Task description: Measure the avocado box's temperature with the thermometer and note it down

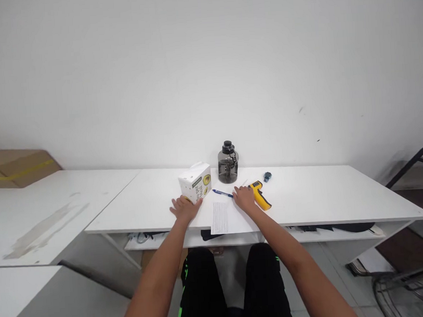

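A white desk [319, 194] bore an avocado-printed carton [195, 181], a translucent black bottle [228, 164] and a sheet with writing [220, 218]. The left hand [186, 210], fingers apart, touched the carton's near lower edge; the right hand [244, 198], its grip unclear, lay beside a yellow infrared thermometer [261, 198] and a blue pen [221, 192].

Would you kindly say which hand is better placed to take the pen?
Probably the right hand: it lies beside the blue pen, while the left hand is at the white box.
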Demonstrator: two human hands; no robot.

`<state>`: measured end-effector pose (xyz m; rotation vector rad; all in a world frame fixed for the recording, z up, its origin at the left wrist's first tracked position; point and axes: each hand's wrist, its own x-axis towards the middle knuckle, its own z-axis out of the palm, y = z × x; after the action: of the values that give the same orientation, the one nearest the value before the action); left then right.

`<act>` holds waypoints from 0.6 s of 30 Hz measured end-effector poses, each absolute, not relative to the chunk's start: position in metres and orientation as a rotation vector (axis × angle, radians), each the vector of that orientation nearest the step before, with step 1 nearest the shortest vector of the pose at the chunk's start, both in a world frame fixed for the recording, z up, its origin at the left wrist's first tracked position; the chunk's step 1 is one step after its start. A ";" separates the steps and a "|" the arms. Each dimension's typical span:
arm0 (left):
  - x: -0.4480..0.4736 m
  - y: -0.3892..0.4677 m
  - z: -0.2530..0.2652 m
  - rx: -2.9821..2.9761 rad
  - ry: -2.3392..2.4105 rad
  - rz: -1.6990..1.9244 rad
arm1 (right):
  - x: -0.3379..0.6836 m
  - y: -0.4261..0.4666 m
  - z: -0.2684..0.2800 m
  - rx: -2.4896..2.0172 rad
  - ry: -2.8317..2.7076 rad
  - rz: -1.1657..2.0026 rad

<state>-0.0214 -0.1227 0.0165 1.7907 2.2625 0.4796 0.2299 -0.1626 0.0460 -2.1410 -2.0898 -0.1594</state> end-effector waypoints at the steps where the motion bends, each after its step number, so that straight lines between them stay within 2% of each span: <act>1: -0.018 -0.122 0.013 1.820 2.262 0.477 | 0.221 -0.156 0.046 -2.159 -2.096 -0.127; 12: -0.017 -0.120 0.004 1.865 2.312 0.448 | 0.207 -0.132 0.044 -2.209 -2.089 0.248; 18: -0.018 -0.121 0.003 1.858 2.322 0.487 | 0.209 -0.117 0.061 -1.948 -2.118 0.571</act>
<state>-0.0178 -0.1209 0.0035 1.8582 2.3216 0.4870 0.2089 -0.1166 0.0607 -1.9484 -2.1182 0.5708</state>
